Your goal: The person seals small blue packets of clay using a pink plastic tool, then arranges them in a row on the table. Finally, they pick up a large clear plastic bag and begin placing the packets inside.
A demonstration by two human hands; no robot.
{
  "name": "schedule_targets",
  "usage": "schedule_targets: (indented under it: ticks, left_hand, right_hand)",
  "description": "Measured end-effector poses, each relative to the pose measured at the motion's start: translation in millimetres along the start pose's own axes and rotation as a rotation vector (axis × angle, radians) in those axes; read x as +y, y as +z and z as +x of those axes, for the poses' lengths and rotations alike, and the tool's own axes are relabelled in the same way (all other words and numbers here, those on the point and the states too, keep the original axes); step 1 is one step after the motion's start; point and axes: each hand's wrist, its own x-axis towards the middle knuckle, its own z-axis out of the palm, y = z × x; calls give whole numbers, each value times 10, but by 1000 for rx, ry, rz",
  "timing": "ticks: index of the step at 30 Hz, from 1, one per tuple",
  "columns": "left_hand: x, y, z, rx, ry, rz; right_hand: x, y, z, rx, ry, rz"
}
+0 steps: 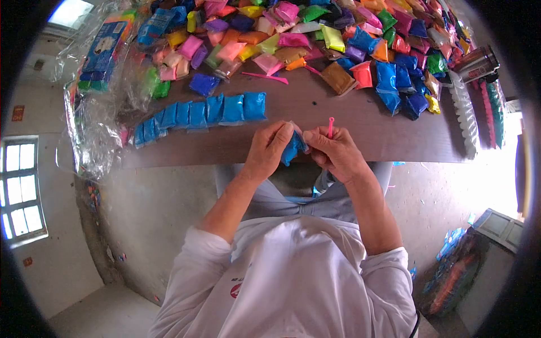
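Note:
Between my two hands, near the table's front edge, is a small blue packet with a clear plastic end. My left hand is closed on its left side. My right hand pinches the clear end at its upper right, and a pink plastic stick pokes up from between its fingers. Left of my hands, a row of several blue packets lies side by side on the brown table.
A big pile of coloured packets covers the back of the table. Clear plastic wrapping lies at the left, with a colourful package. A metal cup and a white scalloped strip are at the right.

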Motion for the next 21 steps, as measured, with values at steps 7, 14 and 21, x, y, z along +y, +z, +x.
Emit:
schedule_targets:
  ticks: [7,14,21]
  left_hand:
    - [-8,17,-44,25,42,52]
    - [12,29,-51,-5,34,75]
    - [-27,19,-40,-25,28,91]
  right_hand:
    - [-35,-22,15,2,40,-126]
    - [-73,-36,-2,74,-19,-255]
    - [-58,-67,18,77,-31,-393]
